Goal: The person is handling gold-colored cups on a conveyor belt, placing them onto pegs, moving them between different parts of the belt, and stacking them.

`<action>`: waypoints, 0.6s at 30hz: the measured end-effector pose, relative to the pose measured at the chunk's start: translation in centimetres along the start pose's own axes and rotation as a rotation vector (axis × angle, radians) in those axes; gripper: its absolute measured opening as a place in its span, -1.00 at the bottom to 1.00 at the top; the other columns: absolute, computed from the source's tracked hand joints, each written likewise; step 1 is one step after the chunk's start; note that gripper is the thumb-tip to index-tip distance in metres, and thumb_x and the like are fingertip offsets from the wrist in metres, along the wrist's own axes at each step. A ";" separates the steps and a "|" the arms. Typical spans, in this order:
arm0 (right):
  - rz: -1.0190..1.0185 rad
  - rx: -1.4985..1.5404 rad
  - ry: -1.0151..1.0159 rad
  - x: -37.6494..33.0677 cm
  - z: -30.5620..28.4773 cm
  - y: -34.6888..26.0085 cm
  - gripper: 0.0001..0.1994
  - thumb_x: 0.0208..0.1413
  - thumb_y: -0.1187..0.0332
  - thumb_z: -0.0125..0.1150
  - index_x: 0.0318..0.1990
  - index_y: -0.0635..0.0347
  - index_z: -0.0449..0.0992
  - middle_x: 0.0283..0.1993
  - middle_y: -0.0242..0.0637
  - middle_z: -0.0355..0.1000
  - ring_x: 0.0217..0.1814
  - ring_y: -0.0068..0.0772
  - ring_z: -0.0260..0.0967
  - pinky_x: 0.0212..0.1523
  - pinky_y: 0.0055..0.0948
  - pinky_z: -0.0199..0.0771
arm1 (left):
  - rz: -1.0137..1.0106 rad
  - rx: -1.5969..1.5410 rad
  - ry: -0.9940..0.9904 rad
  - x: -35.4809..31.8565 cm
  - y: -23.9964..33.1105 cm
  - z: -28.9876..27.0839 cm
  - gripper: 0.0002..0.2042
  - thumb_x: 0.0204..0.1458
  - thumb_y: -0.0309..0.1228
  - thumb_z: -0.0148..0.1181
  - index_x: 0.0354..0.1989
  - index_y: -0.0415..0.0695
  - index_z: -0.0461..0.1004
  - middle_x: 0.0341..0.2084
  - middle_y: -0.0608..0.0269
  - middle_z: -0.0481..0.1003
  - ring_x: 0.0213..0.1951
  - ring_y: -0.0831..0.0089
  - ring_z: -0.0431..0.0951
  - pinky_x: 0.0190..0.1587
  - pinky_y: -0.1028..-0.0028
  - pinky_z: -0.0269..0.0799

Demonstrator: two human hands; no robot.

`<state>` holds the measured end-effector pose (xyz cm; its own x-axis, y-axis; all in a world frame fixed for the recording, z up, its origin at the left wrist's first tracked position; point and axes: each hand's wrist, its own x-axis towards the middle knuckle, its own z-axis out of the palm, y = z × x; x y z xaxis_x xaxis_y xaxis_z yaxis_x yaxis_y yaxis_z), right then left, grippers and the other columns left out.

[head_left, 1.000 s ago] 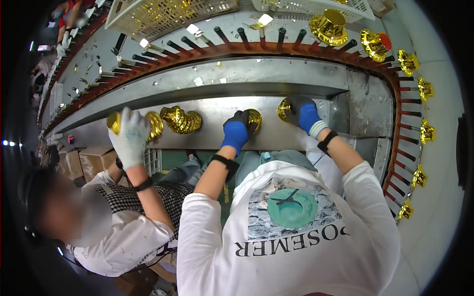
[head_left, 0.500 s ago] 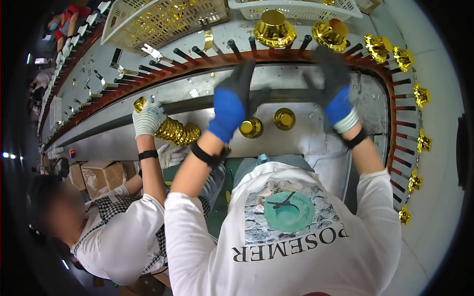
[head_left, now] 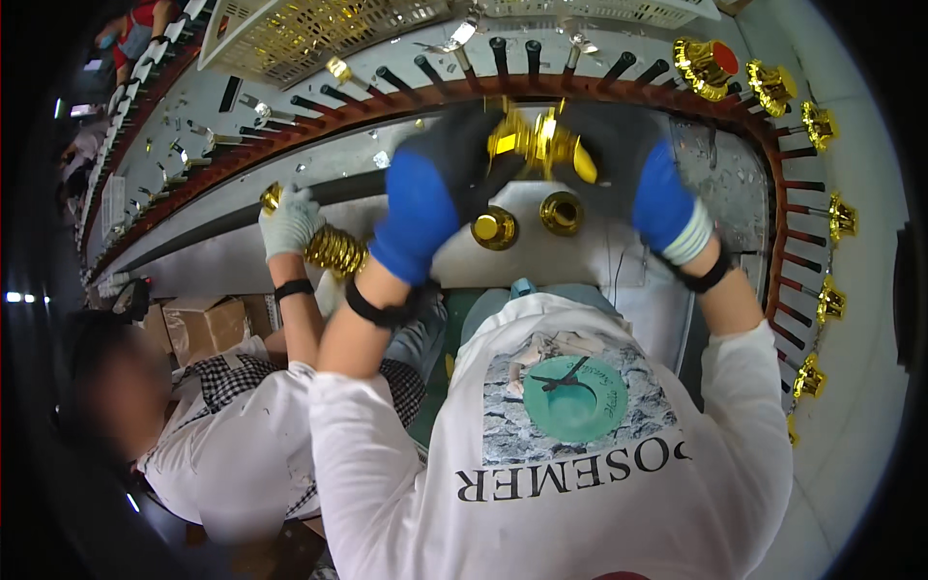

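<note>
Between my hands, above the metal work surface, are shiny gold cup-shaped parts (head_left: 534,143) with flared rims, blurred and overlapping. My left hand (head_left: 440,179), in a black and blue glove, closes on the left side of them. My right hand (head_left: 623,155), gloved the same way, grips their right side; both hands' fingers are partly hidden. Just below, two more gold parts stand on the surface: a left gold cup (head_left: 494,228) near my left wrist and a right gold cup (head_left: 561,214) closer to my right hand.
A curved red-brown conveyor track (head_left: 435,94) with black-tipped pegs runs behind and right. Several pegs carry gold parts (head_left: 706,70). White plastic baskets (head_left: 319,43) stand beyond. At left, a co-worker's gloved hand (head_left: 290,224) is beside a stack of gold parts (head_left: 336,249).
Both hands have come together from apart and now hold gold parts. One gold part has left its peg behind my hands. The pegged parts have shifted clockwise around the bend.
</note>
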<state>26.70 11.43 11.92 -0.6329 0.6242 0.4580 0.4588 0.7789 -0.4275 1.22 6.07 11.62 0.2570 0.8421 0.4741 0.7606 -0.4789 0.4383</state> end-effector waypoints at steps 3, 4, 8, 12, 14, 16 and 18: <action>0.340 0.091 -0.140 -7.5 7.0 3.1 -0.59 0.04 0.14 0.52 0.00 0.09 0.64 -0.12 -0.11 0.63 -0.15 0.10 0.59 -0.10 -0.01 0.60 | -0.298 -0.104 -0.234 -9.3 -3.8 6.3 -0.59 0.12 -0.21 0.44 0.11 -0.09 0.60 -0.11 -0.02 0.65 -0.25 -0.01 0.69 -0.23 0.17 0.62; 0.529 0.133 -0.245 -9.5 9.3 4.0 -0.60 0.05 0.13 0.51 0.00 0.07 0.65 -0.11 -0.12 0.63 -0.12 0.09 0.59 -0.07 0.00 0.60 | -0.323 -0.077 -0.297 -12.8 -5.9 8.8 -0.59 0.11 -0.19 0.43 0.09 -0.08 0.60 -0.11 -0.01 0.65 -0.18 -0.02 0.69 -0.17 0.13 0.62; 0.364 -0.023 -0.230 -14.4 15.5 5.6 -0.64 0.07 0.13 0.49 -0.02 0.05 0.65 -0.11 -0.13 0.63 -0.06 0.05 0.60 0.00 -0.01 0.59 | -0.507 0.068 -0.495 -18.8 -6.9 15.9 -0.52 0.13 -0.11 0.38 0.20 -0.02 0.54 0.03 0.01 0.61 -0.14 -0.07 0.69 -0.10 0.01 0.61; 0.486 -0.164 -0.411 -15.7 18.1 6.2 -0.57 0.09 0.13 0.47 0.10 0.01 0.61 0.00 -0.16 0.60 0.05 0.00 0.59 0.08 -0.04 0.59 | -0.570 0.231 -0.683 -16.9 -6.5 18.8 -0.37 0.12 -0.05 0.38 0.35 0.02 0.42 0.12 -0.03 0.57 -0.16 -0.08 0.70 -0.12 -0.07 0.60; 0.475 -0.196 -0.485 -15.6 17.8 6.3 -0.39 0.06 0.12 0.48 0.29 0.03 0.52 0.16 -0.03 0.55 0.16 0.11 0.54 0.16 -0.01 0.56 | -0.529 0.225 -0.658 -16.3 -6.6 18.6 -0.32 0.11 -0.03 0.39 0.39 0.03 0.38 0.12 -0.06 0.56 -0.14 -0.09 0.70 -0.12 -0.07 0.61; 0.438 -0.211 -0.389 -15.8 15.8 6.1 -0.34 0.06 0.12 0.46 0.35 -0.01 0.47 0.23 -0.03 0.52 0.24 0.12 0.50 0.21 0.02 0.54 | -0.487 0.222 -0.632 -15.8 -6.7 17.9 -0.27 0.10 0.00 0.40 0.43 0.04 0.35 0.11 -0.10 0.56 -0.13 -0.09 0.70 -0.12 -0.07 0.61; 0.371 -0.092 -0.201 -14.1 11.2 5.3 -0.25 0.07 0.10 0.46 0.45 0.05 0.40 0.39 0.09 0.40 0.38 0.26 0.39 0.36 0.05 0.45 | -0.392 0.324 -0.738 -12.3 -4.9 14.2 -0.19 0.07 0.05 0.41 0.47 0.00 0.31 0.16 -0.16 0.54 -0.11 -0.08 0.69 -0.11 -0.04 0.62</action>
<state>31.09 6.14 -5.50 -0.5191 0.8461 0.1212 0.7266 0.5114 -0.4588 2.82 1.54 -7.20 0.1762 0.9291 -0.3253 0.9767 -0.1239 0.1752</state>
